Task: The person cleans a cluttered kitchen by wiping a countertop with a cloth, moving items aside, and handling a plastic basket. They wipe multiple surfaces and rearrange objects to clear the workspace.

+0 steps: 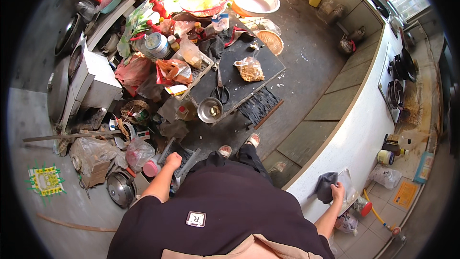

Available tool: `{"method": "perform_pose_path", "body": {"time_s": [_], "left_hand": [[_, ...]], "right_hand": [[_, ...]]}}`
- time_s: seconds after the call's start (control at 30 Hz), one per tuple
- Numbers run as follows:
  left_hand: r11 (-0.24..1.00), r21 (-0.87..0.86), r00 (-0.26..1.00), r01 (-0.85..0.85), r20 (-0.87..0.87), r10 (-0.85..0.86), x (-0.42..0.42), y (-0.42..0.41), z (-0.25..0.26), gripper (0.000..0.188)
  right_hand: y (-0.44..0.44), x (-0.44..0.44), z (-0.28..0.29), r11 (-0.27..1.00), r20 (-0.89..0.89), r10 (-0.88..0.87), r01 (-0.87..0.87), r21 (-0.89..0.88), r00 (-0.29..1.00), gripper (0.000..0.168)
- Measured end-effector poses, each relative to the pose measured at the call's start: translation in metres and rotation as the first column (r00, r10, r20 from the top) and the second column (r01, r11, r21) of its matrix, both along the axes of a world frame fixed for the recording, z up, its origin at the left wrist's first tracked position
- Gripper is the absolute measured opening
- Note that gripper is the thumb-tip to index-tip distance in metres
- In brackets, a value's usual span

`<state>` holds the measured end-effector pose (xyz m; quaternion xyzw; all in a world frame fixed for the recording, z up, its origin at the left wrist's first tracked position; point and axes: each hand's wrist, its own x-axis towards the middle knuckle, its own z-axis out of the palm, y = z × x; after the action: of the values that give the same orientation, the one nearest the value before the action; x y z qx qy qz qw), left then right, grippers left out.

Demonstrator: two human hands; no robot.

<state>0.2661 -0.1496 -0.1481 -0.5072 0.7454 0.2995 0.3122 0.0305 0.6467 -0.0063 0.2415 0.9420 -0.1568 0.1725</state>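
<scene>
My right hand [337, 191] grips a dark grey cloth [326, 187] at the near end of the white counter [345, 136]. My left hand [174, 160] is closed above a small stool with a woven seat [187, 158], with nothing seen in it. Ahead of me stands a dark low table [233, 61]. On its near corner sits a small metal bowl [210, 110] holding several pale pieces that look like garlic cloves. Black-handled scissors [220, 91] lie beside the bowl. Farther right on the table is a clear bag of peeled-looking pale pieces [249, 69].
A second woven stool [260, 106] stands by the table's near right edge. Bottles, a plastic basket [194, 75] and bags crowd the table's left. A pressure cooker [121, 188] and a cardboard box [93, 165] are on the left. Jars and a gas stove [390, 90] line the counter.
</scene>
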Motion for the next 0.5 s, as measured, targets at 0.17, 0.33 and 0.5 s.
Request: {"method": "perform_pose_path", "body": {"time_s": [0.17,0.33,0.5], "left_hand": [[0.994,0.108,0.997,-0.016,-0.067,0.024,-0.058,0.073,0.027,0.021],[0.997,-0.012,0.978,0.071,-0.195,-0.072,-0.127,0.116,0.08,0.024],[0.997,-0.071,0.966,-0.003,-0.26,-0.015,-0.125,0.117,0.079,0.022]], "right_hand": [[-0.007,-0.081,-0.031,0.915,-0.022,0.003,0.006,0.404,1.0,0.037],[-0.063,-0.199,-0.069,0.948,-0.389,0.317,-0.297,0.112,0.865,0.032],[-0.267,-0.29,-0.065,0.761,-0.266,0.594,-0.638,-0.122,0.759,0.055]]}}
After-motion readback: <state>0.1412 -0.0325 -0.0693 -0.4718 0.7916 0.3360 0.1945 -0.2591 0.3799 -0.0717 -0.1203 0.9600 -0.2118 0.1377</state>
